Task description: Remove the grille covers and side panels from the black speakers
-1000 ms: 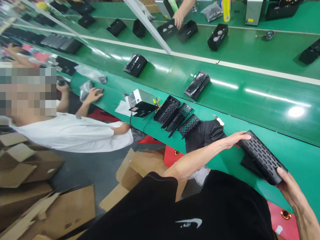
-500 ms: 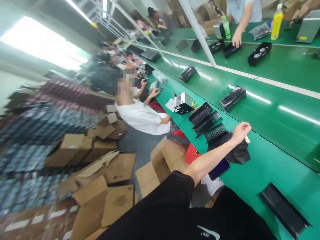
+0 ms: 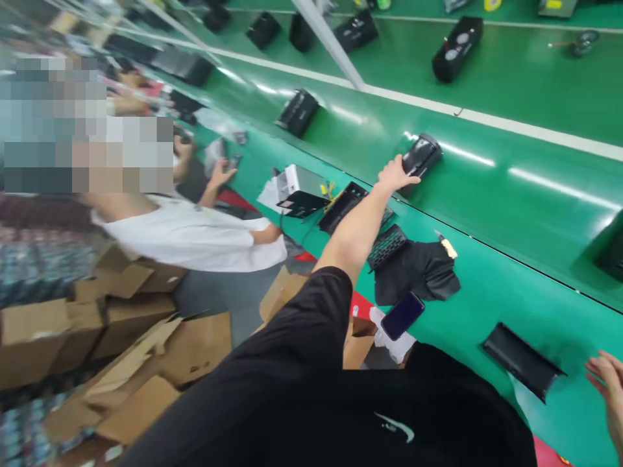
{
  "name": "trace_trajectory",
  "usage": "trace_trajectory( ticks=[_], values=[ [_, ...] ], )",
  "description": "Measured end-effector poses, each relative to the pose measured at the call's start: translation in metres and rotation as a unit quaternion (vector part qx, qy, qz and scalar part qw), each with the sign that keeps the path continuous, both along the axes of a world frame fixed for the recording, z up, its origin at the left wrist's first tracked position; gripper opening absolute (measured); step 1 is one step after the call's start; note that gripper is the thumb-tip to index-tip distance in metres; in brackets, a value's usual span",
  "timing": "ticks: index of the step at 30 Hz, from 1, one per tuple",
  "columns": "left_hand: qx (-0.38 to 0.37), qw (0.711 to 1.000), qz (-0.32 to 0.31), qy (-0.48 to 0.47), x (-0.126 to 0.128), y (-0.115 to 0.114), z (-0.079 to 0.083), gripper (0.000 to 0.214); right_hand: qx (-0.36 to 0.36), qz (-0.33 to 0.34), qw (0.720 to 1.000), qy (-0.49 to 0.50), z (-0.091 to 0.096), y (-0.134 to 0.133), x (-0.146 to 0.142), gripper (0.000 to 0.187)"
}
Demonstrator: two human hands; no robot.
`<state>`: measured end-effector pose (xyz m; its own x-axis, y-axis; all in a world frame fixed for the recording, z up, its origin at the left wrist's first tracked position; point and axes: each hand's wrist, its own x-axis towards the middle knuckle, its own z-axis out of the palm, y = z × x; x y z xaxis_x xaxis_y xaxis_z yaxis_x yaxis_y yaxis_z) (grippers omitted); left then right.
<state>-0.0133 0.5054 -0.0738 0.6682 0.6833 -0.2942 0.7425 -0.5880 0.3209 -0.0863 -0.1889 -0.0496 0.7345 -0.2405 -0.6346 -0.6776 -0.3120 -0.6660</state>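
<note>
My left hand (image 3: 395, 175) is stretched far out over the green belt, fingers extended and touching the near end of a black speaker housing (image 3: 422, 154) that lies on the conveyor. My right hand (image 3: 608, 384) shows at the lower right edge, fingers apart and holding nothing. It hovers just right of a flat black casing part (image 3: 520, 360) lying on the near table strip. Under my left forearm stand black perforated grilles (image 3: 388, 243).
A black cloth (image 3: 423, 272) and a phone (image 3: 402, 315) lie near the table edge. A silver box (image 3: 302, 181) sits by a co-worker in a white shirt (image 3: 195, 233). More black housings (image 3: 298, 111) ride the belt. Cardboard boxes (image 3: 146, 363) fill the floor on the left.
My left arm has reached from above the black cloth out to the housing on the belt. The perforated casing held a second ago is out of my hands. My right hand has come back into view.
</note>
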Motion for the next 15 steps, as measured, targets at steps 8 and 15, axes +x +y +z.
trace_trajectory(
  ticks=[8,15],
  values=[
    [-0.177,0.974,-0.088,-0.112,-0.012,-0.113,0.029,0.086,0.1,-0.058,0.993,-0.016,0.036,0.081,-0.054,0.07],
    [-0.439,0.824,-0.356,-0.043,-0.082,-0.366,0.079,0.101,0.293,-0.115,0.943,-0.104,0.042,0.137,-0.043,0.085]
  ],
)
